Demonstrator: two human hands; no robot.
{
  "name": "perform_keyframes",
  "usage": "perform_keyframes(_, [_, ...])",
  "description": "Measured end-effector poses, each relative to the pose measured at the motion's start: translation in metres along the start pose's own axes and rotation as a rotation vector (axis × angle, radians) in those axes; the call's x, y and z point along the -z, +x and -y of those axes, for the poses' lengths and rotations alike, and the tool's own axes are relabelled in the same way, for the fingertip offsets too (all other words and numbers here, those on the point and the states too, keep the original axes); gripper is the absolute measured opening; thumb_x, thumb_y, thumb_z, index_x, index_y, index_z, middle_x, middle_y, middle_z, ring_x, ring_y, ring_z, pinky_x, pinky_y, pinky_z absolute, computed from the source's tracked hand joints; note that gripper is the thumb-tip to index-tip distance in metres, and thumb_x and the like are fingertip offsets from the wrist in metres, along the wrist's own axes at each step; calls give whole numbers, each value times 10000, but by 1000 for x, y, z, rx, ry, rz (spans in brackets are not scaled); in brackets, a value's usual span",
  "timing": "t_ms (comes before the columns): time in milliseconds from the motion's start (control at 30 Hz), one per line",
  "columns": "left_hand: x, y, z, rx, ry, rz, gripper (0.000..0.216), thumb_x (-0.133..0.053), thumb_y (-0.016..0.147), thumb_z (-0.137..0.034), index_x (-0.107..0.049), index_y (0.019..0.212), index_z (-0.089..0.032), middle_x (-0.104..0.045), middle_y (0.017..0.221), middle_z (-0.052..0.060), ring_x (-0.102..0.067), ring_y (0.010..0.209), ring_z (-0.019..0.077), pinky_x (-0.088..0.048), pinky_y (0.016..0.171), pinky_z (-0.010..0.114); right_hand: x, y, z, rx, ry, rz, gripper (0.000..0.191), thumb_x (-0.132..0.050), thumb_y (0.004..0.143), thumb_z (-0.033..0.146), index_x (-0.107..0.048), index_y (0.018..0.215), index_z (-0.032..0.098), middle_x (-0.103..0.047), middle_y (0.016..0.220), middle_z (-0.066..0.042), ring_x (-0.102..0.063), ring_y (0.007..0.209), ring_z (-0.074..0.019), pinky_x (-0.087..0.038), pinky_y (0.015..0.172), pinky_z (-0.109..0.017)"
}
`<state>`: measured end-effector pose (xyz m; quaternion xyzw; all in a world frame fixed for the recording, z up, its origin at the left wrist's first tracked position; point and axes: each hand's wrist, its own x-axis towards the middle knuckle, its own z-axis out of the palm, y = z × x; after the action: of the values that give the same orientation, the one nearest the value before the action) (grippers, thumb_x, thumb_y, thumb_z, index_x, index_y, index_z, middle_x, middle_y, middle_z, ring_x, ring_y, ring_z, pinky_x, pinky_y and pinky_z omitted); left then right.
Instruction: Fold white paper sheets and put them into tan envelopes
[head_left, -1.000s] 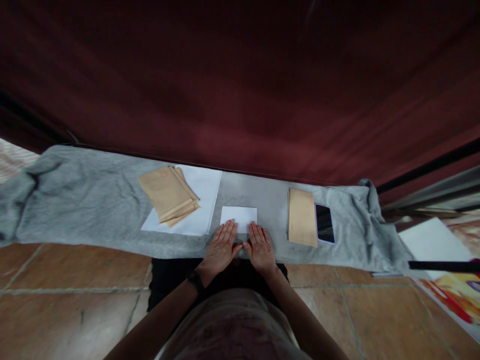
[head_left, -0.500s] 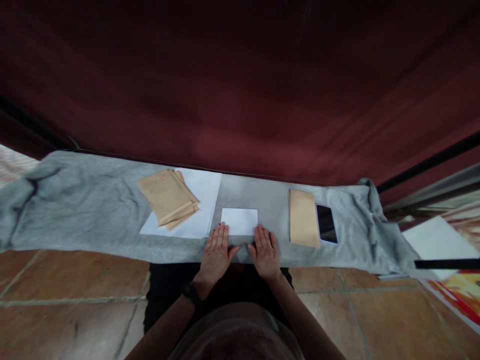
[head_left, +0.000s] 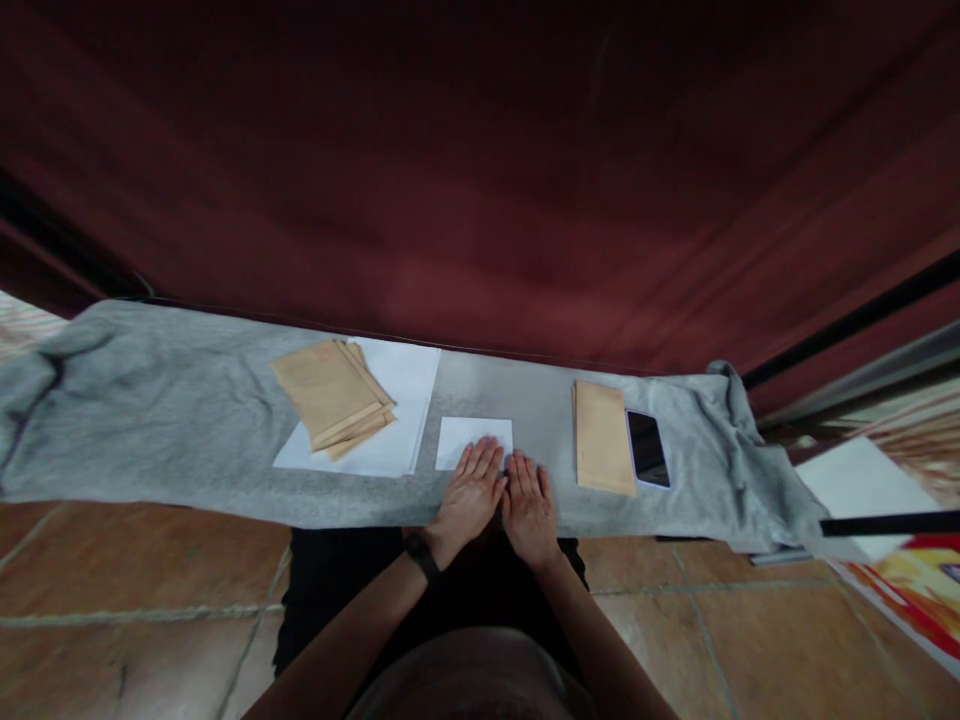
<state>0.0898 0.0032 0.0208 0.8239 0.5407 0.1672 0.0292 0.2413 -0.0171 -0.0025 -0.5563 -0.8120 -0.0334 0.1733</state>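
Note:
A small white rectangle of paper (head_left: 456, 440) lies flat on the grey cloth, straight ahead of me. My left hand (head_left: 472, 490), with a dark band on its wrist, rests with fingers stretched out over the paper's near right part. Beside it, my right hand (head_left: 529, 505) lies flat with its fingertips at the paper's near right corner. Both hands are open and close together, thumbs nearly touching. Part of the paper's near edge is hidden under the left hand.
Several brown envelopes (head_left: 330, 395) lie fanned out on large white sheets (head_left: 409, 400) at left. To the right are more brown envelopes (head_left: 604, 440) and a phone (head_left: 648, 450). Grey cloth (head_left: 187, 420) covers the narrow surface, against a dark red panel (head_left: 450, 220).
My left hand has slid right across the paper, from its near left corner to its right part, close to my right hand. The right hand has stayed nearly in place.

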Motion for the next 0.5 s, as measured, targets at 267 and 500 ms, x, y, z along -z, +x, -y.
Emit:
perform_keyframes(267, [-14, 18, 24, 103, 48, 30, 592, -305, 1037, -402, -359, 1530, -79, -344, 1607, 156, -237, 1526, 244, -209, 1248, 484, -3, 2, 2, -16, -3, -39, 514, -377, 1052, 294, -369, 1541, 137, -452, 1549, -132, -393, 1451, -258, -254, 1212, -507])
perform_keyframes(500, [-14, 16, 47, 222, 81, -57, 615, -296, 1033, -433, -334, 1549, -102, -378, 1587, 167, -269, 1515, 264, -232, 1230, 503, -2, 0, 2, -38, 11, -38, 527, -375, 1055, 312, -351, 1549, 130, -451, 1551, -138, -395, 1451, -260, -268, 1208, -500])
